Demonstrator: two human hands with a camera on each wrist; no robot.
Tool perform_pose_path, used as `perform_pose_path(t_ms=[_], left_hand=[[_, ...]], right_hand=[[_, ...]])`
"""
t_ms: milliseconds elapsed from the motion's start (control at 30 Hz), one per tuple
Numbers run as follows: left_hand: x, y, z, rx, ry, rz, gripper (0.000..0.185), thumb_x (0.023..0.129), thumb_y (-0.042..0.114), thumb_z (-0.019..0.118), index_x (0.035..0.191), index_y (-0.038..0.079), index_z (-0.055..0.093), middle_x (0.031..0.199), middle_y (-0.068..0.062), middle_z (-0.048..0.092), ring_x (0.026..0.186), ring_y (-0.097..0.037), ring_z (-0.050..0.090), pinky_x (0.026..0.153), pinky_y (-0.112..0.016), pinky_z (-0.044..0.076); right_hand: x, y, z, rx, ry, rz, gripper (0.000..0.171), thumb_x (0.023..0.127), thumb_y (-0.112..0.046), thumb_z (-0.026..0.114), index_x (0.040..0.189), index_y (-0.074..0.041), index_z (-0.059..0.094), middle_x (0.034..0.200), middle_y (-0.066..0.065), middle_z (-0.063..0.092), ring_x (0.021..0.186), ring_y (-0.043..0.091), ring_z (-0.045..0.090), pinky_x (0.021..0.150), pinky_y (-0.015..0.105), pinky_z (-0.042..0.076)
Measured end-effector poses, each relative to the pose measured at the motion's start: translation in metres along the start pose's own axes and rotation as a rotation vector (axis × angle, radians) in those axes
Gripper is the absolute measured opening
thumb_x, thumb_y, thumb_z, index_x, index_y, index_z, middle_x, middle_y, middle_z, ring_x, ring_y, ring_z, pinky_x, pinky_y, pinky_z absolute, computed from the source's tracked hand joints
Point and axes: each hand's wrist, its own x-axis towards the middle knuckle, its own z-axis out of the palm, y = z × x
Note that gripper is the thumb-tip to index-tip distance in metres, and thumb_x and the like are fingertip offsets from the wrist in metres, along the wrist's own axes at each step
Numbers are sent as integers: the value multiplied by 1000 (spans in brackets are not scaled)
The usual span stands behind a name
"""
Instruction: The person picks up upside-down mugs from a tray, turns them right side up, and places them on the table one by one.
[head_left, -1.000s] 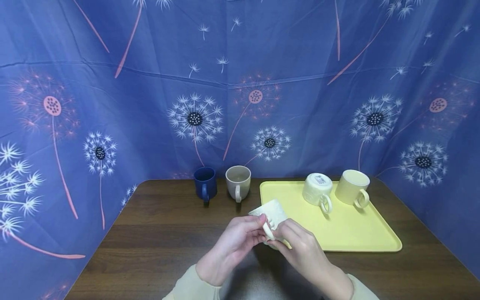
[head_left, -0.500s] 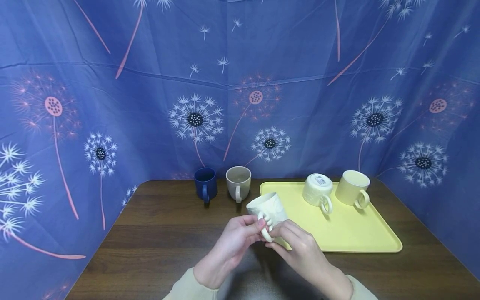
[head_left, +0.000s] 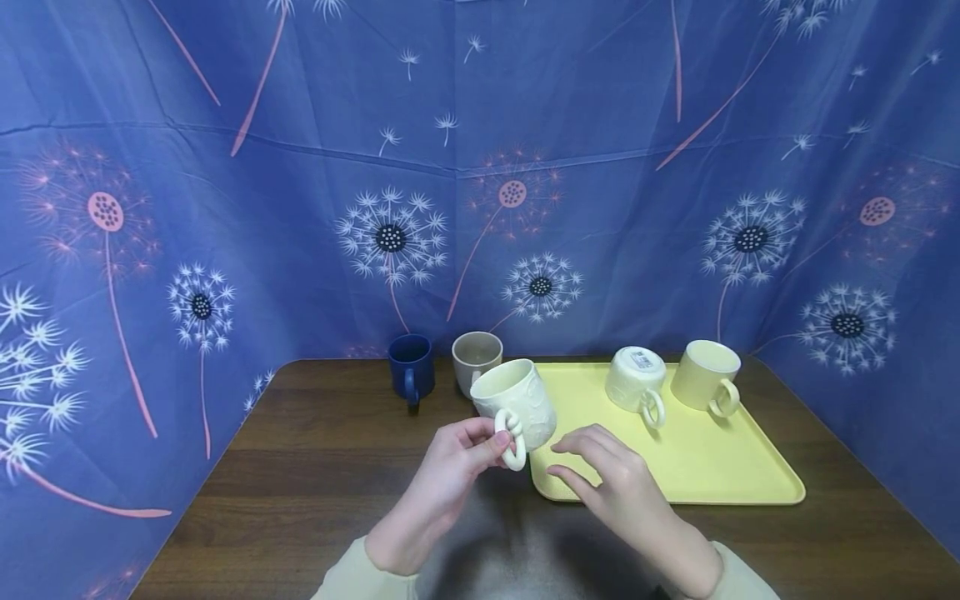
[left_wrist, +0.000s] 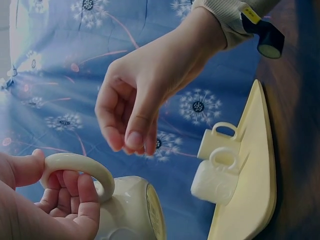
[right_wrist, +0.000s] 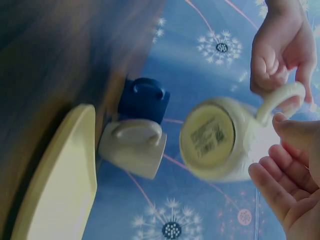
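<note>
My left hand grips the handle of a cream embossed mug and holds it up off the table, its mouth tilted up to the left. In the right wrist view the mug's base shows a printed label. Just right of the mug, my right hand is apart from it, thumb and fingers spread with nothing between them. Behind the held mug stands a grey-beige mug, partly covered by it. A dark blue mug stands upright to its left.
A yellow tray lies on the right of the brown wooden table. On it are an upside-down white mug and a pale yellow mug. A blue dandelion-print cloth hangs behind and at the sides.
The cream mug has turned mouth-up and moved up and left in my left hand. My right hand has let go of it and drawn away to the right.
</note>
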Motion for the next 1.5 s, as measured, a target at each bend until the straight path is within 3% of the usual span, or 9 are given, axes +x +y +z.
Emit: perform_pose_path(t_ms=[200,300,400,533,700,933,1133,1333,1500], left_hand=[[-2,4,-7,74,39,26,29,89,4,60,103,-21,55,76,2,65,71,-7,60,73,-23,50],[-4,6,-12,105,65,25,27,88,4,61,103,-19,57,77,1,65,73,-8,59,74,-23,49],[-6,7,-17,136,92,30,25,88,4,62,102,-17,58,78,0,64,73,-9,59,74,-24,49],[-8,6,-24,177,130,43,22,87,2,63,99,-16,59,79,-2,64,74,-10,58,74,-24,49],[-10,7,-33,228,175,55,18,85,1,64,97,-14,62,79,-5,64,75,-11,58,74,-24,48],[-13,9,-49,283,251,55,14,84,0,65,94,-11,64,78,-6,64,75,-13,58,72,-25,47],[-17,9,-66,331,316,49,12,85,1,65,93,-8,65,77,-4,64,74,-12,57,70,-23,46],[-20,10,-82,386,350,54,13,84,1,66,94,-8,65,77,-5,64,72,-11,57,70,-23,46],[-22,12,-97,422,381,49,14,86,2,65,96,-7,65,78,-4,65,74,-11,57,72,-25,46]], right_hand=[[1,10,-10,-44,0,50,34,91,-41,58,90,-8,68,86,-3,67,77,10,63,78,14,49],[0,16,-16,-60,-35,120,33,89,-41,61,91,-9,68,87,-3,67,79,11,63,79,12,47],[1,23,-21,-90,-57,171,23,78,-24,78,92,-9,67,87,-2,68,76,12,63,75,14,48],[1,34,-29,-139,-68,230,38,60,2,84,93,-9,67,88,-2,68,73,13,63,67,19,50],[-2,51,-36,-169,-104,348,36,64,0,83,96,-7,66,89,0,69,74,15,64,65,21,51],[-5,78,-43,-169,-150,483,32,71,-1,79,100,-5,65,92,5,69,77,22,64,64,37,54],[-9,97,-48,-162,-175,590,29,76,-2,76,103,-2,65,94,11,69,82,29,64,68,40,54],[-12,108,-57,-144,-192,660,29,79,-3,73,106,2,63,97,18,67,89,34,62,73,52,51],[-17,117,-62,-176,-203,676,28,80,-3,71,107,2,62,98,19,67,90,36,62,72,47,51]])
